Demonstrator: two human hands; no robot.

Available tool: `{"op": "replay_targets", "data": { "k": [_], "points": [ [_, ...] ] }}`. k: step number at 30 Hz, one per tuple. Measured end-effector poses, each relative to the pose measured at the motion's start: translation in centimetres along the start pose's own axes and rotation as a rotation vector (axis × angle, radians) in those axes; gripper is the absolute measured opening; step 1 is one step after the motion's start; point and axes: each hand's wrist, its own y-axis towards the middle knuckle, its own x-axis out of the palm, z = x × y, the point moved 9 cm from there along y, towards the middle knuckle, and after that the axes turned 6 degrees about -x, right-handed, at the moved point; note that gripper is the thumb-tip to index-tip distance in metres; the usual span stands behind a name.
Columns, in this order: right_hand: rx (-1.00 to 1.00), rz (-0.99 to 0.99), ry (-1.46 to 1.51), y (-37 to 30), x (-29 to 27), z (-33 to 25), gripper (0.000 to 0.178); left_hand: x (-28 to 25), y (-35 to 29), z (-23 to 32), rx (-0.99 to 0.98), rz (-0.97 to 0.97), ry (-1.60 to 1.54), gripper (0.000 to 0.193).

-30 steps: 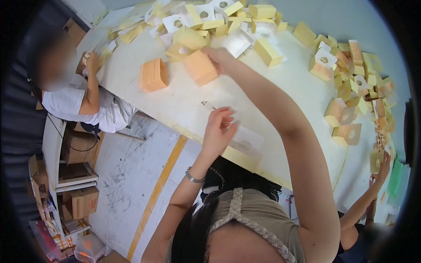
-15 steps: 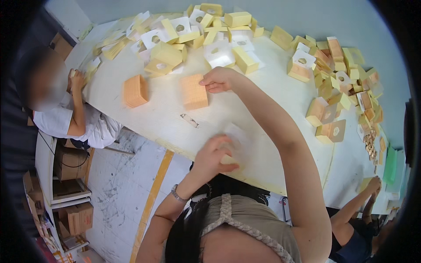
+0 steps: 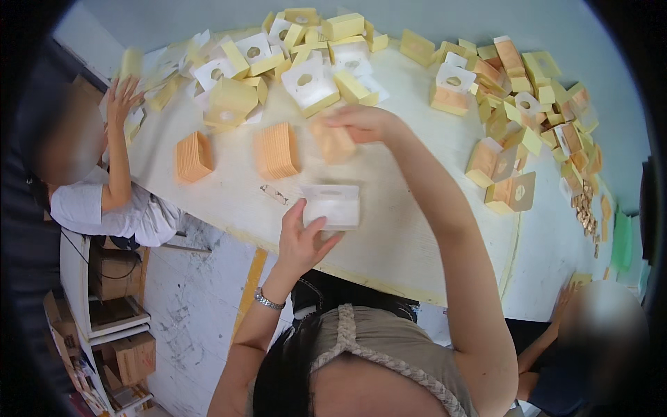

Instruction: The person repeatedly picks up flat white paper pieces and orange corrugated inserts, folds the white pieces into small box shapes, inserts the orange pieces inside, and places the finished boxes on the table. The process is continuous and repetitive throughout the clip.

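My left hand (image 3: 303, 240) has its thumb and fingers around the near left side of a small open box (image 3: 333, 208), whose white inside faces up. Beyond the box, my right hand (image 3: 365, 124) pinches a peach-coloured paper tray (image 3: 332, 142), blurred by motion. A nested stack of orange paper trays (image 3: 276, 151) stands left of it. Farther left is a second stack of the same trays (image 3: 193, 157).
Yellow boxes with white lids (image 3: 306, 80) lie heaped at the table's back. More boxes, some with peach inserts (image 3: 511, 55), pile up at right beside small bronze-coloured pieces (image 3: 585, 212). Co-workers sit at left (image 3: 114, 187) and lower right (image 3: 570, 375).
My right hand has moved off the orange stack with a tray in it. My left hand has brought the box from the near edge up onto the table. The view has shifted slightly.
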Motion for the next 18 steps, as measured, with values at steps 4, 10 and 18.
{"op": "replay_targets", "data": {
  "k": [4, 10, 18],
  "points": [
    [0.232, 0.289, -0.609, -6.9, -10.0, 1.9, 0.051, 0.3, 2.6, -1.3, -0.394, -0.026, -0.354, 0.12],
    [-0.339, 0.747, -1.807, -15.8, -1.8, 0.9, 0.058, 3.6, 3.6, -4.5, -0.474, -0.287, -0.232, 0.107],
    [-0.791, 0.287, -1.777, -21.9, 12.3, -2.8, 0.039, 3.3, 5.0, -3.6, -0.414, -0.28, -0.184, 0.106]
  ]
}}
